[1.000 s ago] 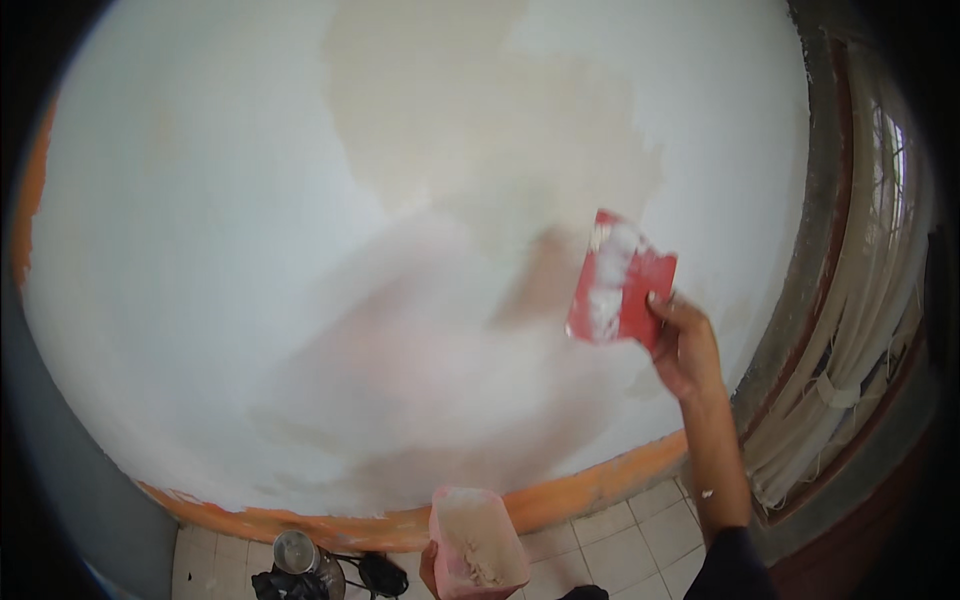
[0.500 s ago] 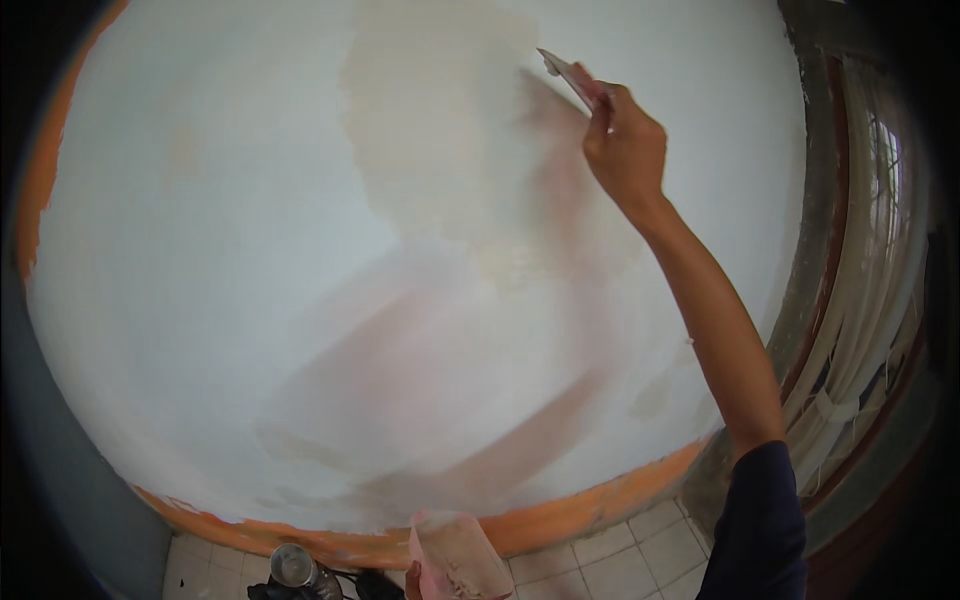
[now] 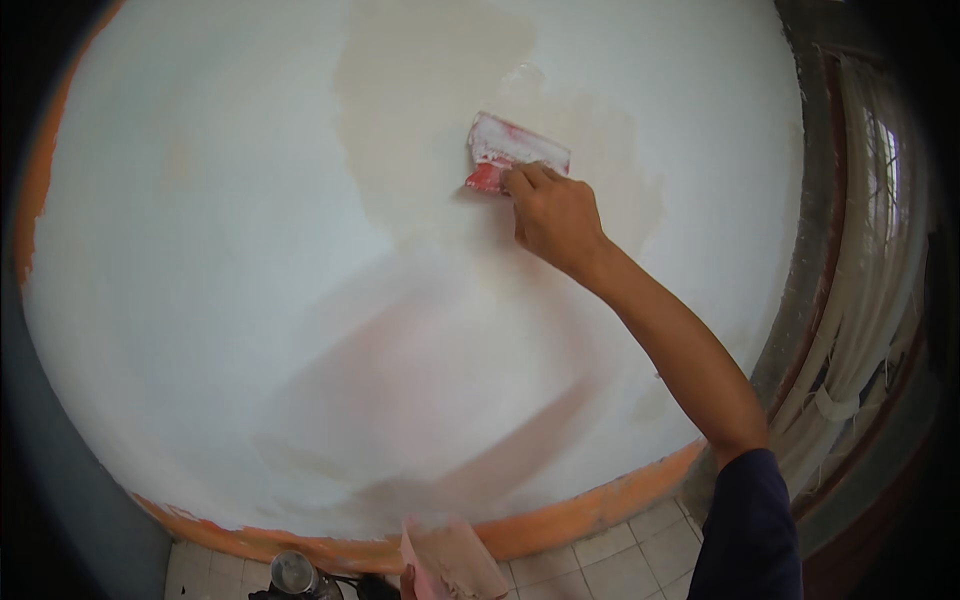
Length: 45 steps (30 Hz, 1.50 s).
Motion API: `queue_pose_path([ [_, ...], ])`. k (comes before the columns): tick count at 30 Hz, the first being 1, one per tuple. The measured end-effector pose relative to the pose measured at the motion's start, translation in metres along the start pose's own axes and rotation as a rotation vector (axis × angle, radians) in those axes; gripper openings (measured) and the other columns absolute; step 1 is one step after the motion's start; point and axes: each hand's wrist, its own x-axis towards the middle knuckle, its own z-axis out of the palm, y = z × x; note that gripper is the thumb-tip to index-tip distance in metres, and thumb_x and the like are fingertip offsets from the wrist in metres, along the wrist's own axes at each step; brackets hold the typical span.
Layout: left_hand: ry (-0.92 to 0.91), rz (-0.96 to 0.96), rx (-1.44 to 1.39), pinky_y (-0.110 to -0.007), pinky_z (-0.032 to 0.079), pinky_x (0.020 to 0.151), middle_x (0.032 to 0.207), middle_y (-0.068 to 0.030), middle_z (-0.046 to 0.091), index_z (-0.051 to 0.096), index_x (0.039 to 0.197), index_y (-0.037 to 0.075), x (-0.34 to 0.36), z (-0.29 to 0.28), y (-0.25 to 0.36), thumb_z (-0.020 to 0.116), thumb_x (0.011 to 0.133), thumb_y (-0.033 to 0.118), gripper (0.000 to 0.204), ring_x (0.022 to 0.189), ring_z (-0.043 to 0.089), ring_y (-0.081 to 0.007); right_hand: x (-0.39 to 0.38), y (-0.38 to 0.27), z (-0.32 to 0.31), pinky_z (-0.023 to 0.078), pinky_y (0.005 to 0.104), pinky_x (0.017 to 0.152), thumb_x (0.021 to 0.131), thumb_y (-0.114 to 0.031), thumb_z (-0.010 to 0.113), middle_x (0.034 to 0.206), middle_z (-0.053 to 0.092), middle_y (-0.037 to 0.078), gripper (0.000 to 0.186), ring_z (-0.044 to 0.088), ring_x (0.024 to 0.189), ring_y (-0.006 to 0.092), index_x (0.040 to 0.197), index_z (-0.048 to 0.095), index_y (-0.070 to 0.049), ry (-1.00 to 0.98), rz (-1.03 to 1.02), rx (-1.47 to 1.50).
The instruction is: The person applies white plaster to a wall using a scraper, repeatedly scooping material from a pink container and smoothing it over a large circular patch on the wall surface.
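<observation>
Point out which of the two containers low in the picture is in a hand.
The pink tub, with the left hand on its left edge. The round, grey container farther left has no hand on it.

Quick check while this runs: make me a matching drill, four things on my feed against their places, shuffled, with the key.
Things
1. red spreader
2. pink tub
3. round grey container
4. pale curtain

Places
A. gathered with a tie, toward the picture's right edge
B. at the lower edge, left of the left hand
C. in the right hand, up at the wall
D. held at its side by the left hand

Pairs: 1-C, 2-D, 3-B, 4-A
</observation>
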Motion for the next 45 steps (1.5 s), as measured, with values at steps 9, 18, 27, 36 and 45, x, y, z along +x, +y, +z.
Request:
queue_pose_path([
  [9,-0.014,-0.005,0.017,-0.06,0.041,0.103,0.148,-0.0175,0.041,0.029,0.151,0.01,0.004,0.01,-0.011,0.049,0.086,0.062,0.086,0.13,0.045,-0.042,0.078,0.107,-0.06,0.051,0.0413,0.064,0.087,-0.004,0.058,0.082,0.069,0.017,0.014,0.065,0.07,0.036,0.099,0.065,-0.002,0.352,0.295,0.039],
  [18,0.011,0.03,0.033,-0.06,0.04,0.104,0.149,-0.0179,0.039,0.026,0.152,0.01,0.003,0.005,-0.008,0.049,0.086,0.062,0.087,0.131,0.044,-0.042,0.059,0.084,-0.018,0.05,0.0395,0.06,0.077,0.004,0.062,0.081,0.067,0.011,0.017,0.064,0.07,0.0304,0.093,0.064,-0.004,0.408,0.067,-0.042],
  [27,-0.008,0.008,0.017,-0.06,0.039,0.104,0.151,-0.0182,0.037,0.024,0.153,0.01,0.003,0.005,-0.006,0.049,0.086,0.062,0.088,0.132,0.042,-0.0421,0.004,0.006,-0.001,0.049,0.0351,0.062,0.061,0.013,0.059,0.084,0.064,0.01,0.035,0.063,0.075,0.0269,0.091,0.063,-0.004,0.311,-0.066,0.059],
  [36,-0.039,0.013,0.024,-0.06,0.038,0.105,0.152,-0.0186,0.035,0.021,0.153,0.01,0.001,0.006,0.002,0.049,0.086,0.062,0.09,0.134,0.041,-0.0422,0.083,0.073,-0.049,0.054,0.0354,0.07,0.086,-0.012,0.061,0.086,0.071,0.016,0.021,0.07,0.077,0.0296,0.103,0.07,-0.004,0.466,0.464,0.095],
  [45,-0.064,0.028,0.06,-0.061,0.037,0.106,0.153,-0.019,0.033,0.019,0.154,0.01,0.005,0.006,0.006,0.049,0.086,0.062,0.091,0.135,0.04,-0.0423,0.021,0.03,0.024,0.055,0.0385,0.057,0.063,0.0,0.066,0.089,0.064,0.01,0.028,0.064,0.084,0.0278,0.09,0.061,-0.004,0.235,-0.015,-0.073],
])
